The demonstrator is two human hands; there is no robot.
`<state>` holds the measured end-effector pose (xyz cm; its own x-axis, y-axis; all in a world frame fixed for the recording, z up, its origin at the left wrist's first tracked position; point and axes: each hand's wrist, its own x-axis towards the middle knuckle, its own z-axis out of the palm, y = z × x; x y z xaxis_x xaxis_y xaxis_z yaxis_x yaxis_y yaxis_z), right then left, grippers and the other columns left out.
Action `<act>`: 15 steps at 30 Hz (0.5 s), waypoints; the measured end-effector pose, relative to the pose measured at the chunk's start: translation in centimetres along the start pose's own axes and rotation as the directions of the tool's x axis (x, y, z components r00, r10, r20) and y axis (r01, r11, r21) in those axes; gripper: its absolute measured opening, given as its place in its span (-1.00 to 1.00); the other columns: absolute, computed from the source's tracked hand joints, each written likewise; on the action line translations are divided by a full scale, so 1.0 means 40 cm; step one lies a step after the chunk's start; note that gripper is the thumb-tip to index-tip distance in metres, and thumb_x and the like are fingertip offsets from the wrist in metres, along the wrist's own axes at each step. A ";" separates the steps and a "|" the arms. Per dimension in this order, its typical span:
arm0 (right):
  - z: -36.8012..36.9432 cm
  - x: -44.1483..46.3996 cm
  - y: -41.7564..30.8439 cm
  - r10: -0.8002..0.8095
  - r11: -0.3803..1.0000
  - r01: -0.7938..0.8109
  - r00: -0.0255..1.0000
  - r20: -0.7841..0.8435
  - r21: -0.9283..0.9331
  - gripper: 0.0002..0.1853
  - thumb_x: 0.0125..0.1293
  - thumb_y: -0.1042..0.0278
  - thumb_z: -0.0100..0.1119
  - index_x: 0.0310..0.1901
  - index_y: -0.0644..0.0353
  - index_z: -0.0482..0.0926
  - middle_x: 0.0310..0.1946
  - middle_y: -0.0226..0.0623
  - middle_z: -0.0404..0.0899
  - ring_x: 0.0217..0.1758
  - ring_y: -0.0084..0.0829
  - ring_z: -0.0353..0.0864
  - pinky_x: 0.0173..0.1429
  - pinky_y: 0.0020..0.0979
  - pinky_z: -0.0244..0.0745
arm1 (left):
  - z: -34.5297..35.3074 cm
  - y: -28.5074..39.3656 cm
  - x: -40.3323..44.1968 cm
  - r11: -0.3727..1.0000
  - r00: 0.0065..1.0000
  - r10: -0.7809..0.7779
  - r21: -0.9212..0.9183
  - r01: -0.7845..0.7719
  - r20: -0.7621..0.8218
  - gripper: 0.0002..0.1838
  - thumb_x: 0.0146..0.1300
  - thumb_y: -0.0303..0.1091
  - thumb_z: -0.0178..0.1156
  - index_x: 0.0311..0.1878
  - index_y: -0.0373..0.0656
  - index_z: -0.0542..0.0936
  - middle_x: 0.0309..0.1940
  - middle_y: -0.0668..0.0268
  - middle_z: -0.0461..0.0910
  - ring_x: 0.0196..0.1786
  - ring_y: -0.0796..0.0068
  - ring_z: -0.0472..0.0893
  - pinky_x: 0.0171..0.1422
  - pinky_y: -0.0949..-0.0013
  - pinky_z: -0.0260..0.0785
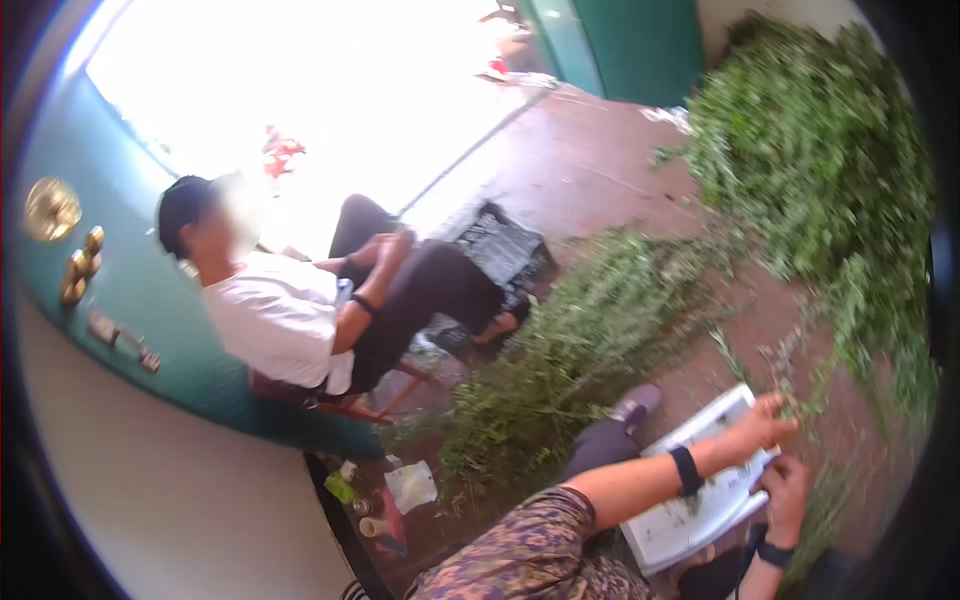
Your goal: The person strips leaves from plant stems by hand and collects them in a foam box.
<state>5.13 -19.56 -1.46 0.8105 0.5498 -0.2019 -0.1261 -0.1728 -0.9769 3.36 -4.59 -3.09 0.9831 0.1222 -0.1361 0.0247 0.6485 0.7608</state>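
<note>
My left hand (762, 424), a dark band on its wrist, reaches past the far edge of a white tray (690, 530) on my lap. Its fingers are pinched around a thin green sprig (812, 405). Just below it, my right hand (786, 488) has its fingers curled together by the tray's right edge; what they hold, if anything, is too small to make out. A few green bits lie in the tray, partly hidden by my left forearm.
A large heap of leafy green stalks (810, 150) stands at the right. Another pile of stalks (570, 360) spreads across the floor. Left of it, a co-worker (280, 310) sits on a low chair near a black crate (500, 245). Small containers and paper (410, 486) lie by the wall.
</note>
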 end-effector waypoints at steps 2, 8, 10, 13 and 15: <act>0.002 0.005 -0.028 0.034 0.985 -0.031 0.999 0.017 -0.171 -0.88 -0.01 0.46 0.11 -0.57 0.34 0.54 -0.66 -0.29 0.54 -0.59 -0.51 0.50 -0.43 -0.45 0.37 | 0.001 0.021 -0.018 0.995 0.996 0.058 0.084 -0.052 -0.071 -0.76 0.11 -0.43 0.26 -0.15 -0.02 0.48 -0.58 0.61 0.33 -0.56 0.78 0.23 -0.55 0.58 0.08; -0.010 0.006 -0.062 0.158 0.977 -0.180 0.970 0.182 0.110 -0.93 0.11 0.52 0.19 -0.44 0.35 0.58 -0.59 -0.29 0.57 -0.52 -0.53 0.57 -0.39 -0.52 0.46 | 0.033 0.037 -0.020 0.996 0.998 -0.032 -0.091 0.026 -0.062 -0.92 0.24 -0.51 0.13 -0.23 -0.14 0.45 -0.52 0.46 0.40 -0.54 0.70 0.30 -0.48 0.58 0.17; -0.007 0.017 -0.050 0.193 0.955 -0.225 0.966 0.173 0.192 -0.95 0.13 0.54 0.19 -0.42 0.33 0.58 -0.56 -0.27 0.58 -0.52 -0.52 0.58 -0.40 -0.53 0.49 | 0.026 0.023 -0.015 0.998 0.999 -0.029 -0.059 0.027 -0.028 -0.90 0.23 -0.47 0.16 -0.22 -0.15 0.45 -0.49 0.47 0.44 -0.53 0.71 0.37 -0.45 0.60 0.23; -0.021 0.012 -0.031 0.122 0.933 -0.179 0.973 0.194 0.311 -0.89 0.17 0.44 0.24 -0.41 0.30 0.57 -0.57 -0.31 0.57 -0.51 -0.52 0.60 -0.42 -0.55 0.52 | 0.036 0.022 -0.023 0.998 0.999 -0.012 -0.066 0.010 -0.034 -0.92 0.21 -0.48 0.18 -0.26 -0.18 0.47 -0.53 0.48 0.42 -0.55 0.73 0.33 -0.46 0.61 0.20; -0.040 0.021 -0.019 0.076 0.918 -0.141 0.980 0.184 0.371 -0.85 0.19 0.37 0.25 -0.35 0.29 0.58 -0.56 -0.32 0.57 -0.51 -0.51 0.61 -0.43 -0.54 0.53 | 0.023 0.019 -0.019 0.995 1.000 -0.007 -0.101 0.008 0.010 -0.93 0.21 -0.48 0.18 -0.28 -0.18 0.48 -0.53 0.48 0.43 -0.56 0.74 0.29 -0.49 0.61 0.16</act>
<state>6.83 -20.28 -0.77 0.6792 0.6762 -0.2853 -0.4422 0.0668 -0.8944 2.79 -4.87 -1.82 0.9847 0.1101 -0.1348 0.0140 0.7219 0.6919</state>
